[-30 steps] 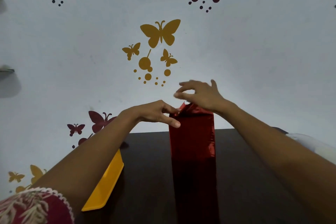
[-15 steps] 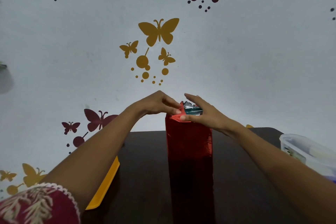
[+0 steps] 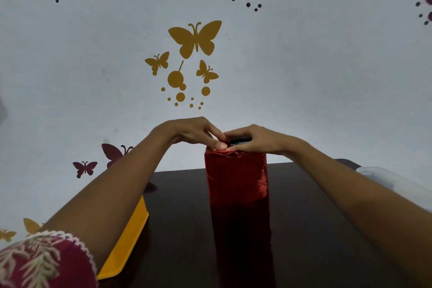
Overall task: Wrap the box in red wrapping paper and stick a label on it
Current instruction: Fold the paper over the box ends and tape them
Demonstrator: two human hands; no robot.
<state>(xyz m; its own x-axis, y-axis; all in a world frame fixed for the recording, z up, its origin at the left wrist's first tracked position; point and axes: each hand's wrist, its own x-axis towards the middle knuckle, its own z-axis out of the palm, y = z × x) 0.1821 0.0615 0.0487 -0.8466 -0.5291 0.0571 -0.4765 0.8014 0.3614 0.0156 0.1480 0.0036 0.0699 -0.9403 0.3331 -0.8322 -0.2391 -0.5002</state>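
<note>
your left hand (image 3: 194,133) comes in from the left, its fingertips pressing the crumpled fold of red wrapping paper (image 3: 236,182) at the near top edge of the tall upright box (image 3: 240,140). your right hand (image 3: 257,141) curls over the box's top, where a dark uncovered patch shows under its fingers. the two hands touch. the box stands on a dark table (image 3: 315,229). a yellow tray (image 3: 126,241) lies to its left, partly under your forearm. butterfly stickers (image 3: 195,38) dot the wall behind.
</note>
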